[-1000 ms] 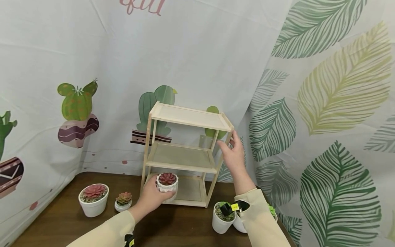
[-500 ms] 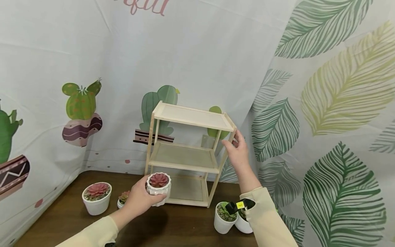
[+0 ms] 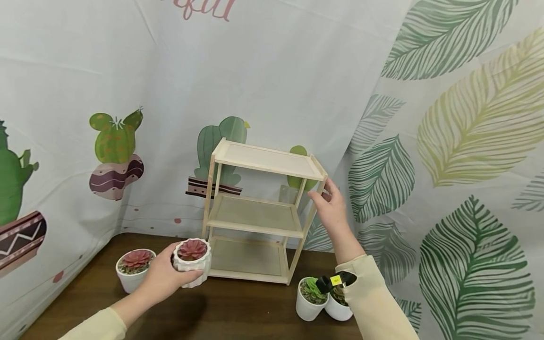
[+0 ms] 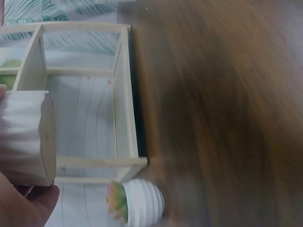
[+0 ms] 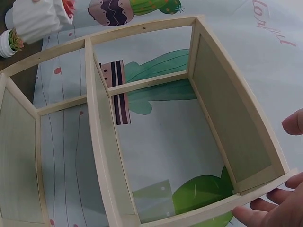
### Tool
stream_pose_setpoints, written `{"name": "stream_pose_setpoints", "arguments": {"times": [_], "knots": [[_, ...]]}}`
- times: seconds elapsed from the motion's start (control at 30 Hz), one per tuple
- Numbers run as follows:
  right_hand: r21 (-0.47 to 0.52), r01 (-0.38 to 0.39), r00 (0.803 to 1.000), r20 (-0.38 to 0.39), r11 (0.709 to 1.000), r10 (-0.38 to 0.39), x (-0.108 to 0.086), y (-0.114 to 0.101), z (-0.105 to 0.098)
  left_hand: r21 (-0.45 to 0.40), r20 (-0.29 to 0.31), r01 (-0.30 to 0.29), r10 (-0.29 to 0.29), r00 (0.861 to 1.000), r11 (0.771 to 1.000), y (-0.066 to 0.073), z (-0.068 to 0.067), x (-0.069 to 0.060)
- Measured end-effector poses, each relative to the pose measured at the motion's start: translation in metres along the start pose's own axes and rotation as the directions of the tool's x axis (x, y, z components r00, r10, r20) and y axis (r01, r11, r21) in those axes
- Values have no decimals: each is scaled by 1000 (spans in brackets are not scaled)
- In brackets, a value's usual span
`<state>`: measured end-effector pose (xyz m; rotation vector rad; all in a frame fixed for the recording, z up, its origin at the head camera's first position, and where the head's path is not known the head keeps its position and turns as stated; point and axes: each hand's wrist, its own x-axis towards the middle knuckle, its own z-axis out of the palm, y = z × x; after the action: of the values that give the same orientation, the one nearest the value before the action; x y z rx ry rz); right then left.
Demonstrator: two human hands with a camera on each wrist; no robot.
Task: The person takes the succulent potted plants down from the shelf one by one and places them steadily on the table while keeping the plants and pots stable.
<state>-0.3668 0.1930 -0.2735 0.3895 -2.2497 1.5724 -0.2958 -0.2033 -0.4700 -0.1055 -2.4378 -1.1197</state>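
My left hand [image 3: 161,276] holds a white fluted pot [image 3: 205,265] with a red succulent [image 3: 192,249], raised above the table in front of the shelf's lower left. In the left wrist view the pot's pale underside [image 4: 48,139] faces the table, and fingers curl round its wall. A three-tier wooden shelf [image 3: 255,231] stands by the wall cloth. At its upper right post is my right hand [image 3: 333,208]; fingertips touch the post's outer side. The right wrist view has the thumb [image 5: 294,123] standing apart from the wood.
A white pot with a pink succulent [image 3: 135,262] stands at left. A small ribbed white pot [image 4: 144,203] shows in the left wrist view, hidden by my hand in the head view. Two white potted plants, one green succulent [image 3: 313,289], stand beside my right forearm on the brown table [image 3: 246,311].
My left hand has carried the potted red succulent leftward, away from the bottom shelf, and now covers the small pot. The right hand stays at the post. The head view has shifted slightly.
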Motion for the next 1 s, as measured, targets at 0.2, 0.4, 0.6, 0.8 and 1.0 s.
{"name": "stream_pose_setpoints", "arguments": {"times": [0.2, 0.4, 0.6, 0.8, 1.0], "knots": [[-2, 4, 1000, -6, 1000, -4, 1, 0, 0, 71, -56, -21, 25, 998, 997, -17, -17, -11], [-2, -3, 1000, -12, 1000, 3, 0, -1, 1, 91, -68, -4, 10, 998, 996, -32, -31, -22], [0, 1, 1000, -8, 1000, -1, 0, 0, 1, 108, -32, 56, -53, 998, 993, -45, -41, -34], [-17, 5, 1000, -5, 1000, -5, 0, 1, 0, 126, 21, 101, -104, 994, 987, -56, -45, -43], [-10, 1, 1000, -2, 1000, -1, -1, 1, 0, 149, 66, 178, -189, 980, 973, -68, -46, -49]]}}
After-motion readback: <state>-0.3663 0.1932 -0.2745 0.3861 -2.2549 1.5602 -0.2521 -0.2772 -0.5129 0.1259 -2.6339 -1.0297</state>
